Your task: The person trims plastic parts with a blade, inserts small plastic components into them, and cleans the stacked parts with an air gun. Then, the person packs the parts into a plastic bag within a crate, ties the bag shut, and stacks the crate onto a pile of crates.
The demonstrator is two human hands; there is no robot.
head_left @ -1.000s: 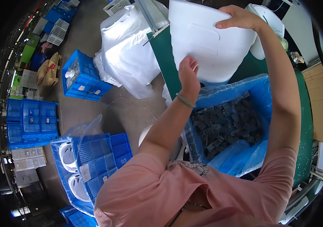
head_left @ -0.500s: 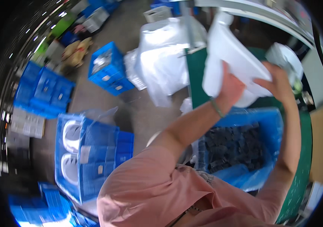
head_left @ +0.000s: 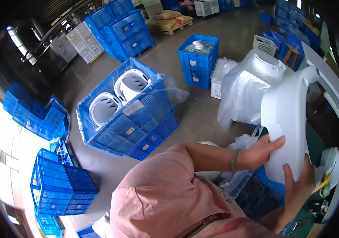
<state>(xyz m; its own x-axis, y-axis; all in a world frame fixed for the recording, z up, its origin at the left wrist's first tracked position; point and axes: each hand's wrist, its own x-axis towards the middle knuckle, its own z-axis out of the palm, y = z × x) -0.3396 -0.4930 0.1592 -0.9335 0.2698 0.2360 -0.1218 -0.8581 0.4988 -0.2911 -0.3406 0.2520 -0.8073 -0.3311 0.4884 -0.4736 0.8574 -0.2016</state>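
- White labels (head_left: pixel 133 107) marked the near blue crate stack (head_left: pixel 153 104): three showed on its side, their writing too small to make out.
- Farther off, two stacked blue crates (head_left: pixel 201 71) bore one pale label each, likewise unreadable.
- Two round white parts (head_left: pixel 133 84) with grey insides lay side by side in the top of the near stack.
- One large white moulded piece (head_left: pixel 284 119) was up in the person's hands, standing nearly upright at the right, above a blue-lined bin (head_left: pixel 274 186) of dark pieces and beside the green counter (head_left: pixel 315 144).
- The left grip (head_left: pixel 258 154) was partly closed on the piece's lower left edge, thumb on the near face, fingers mostly hidden; a green bracelet (head_left: pixel 234 160) circled that wrist, and the forearm reached across to the right.
- The right grip (head_left: pixel 299 189) was curved around the lower right edge, thumb pointing up against the near face and fingers wrapped along the side, its forearm rising from below.
- A small yellow item (head_left: pixel 324 181) sat just beside the right grip.
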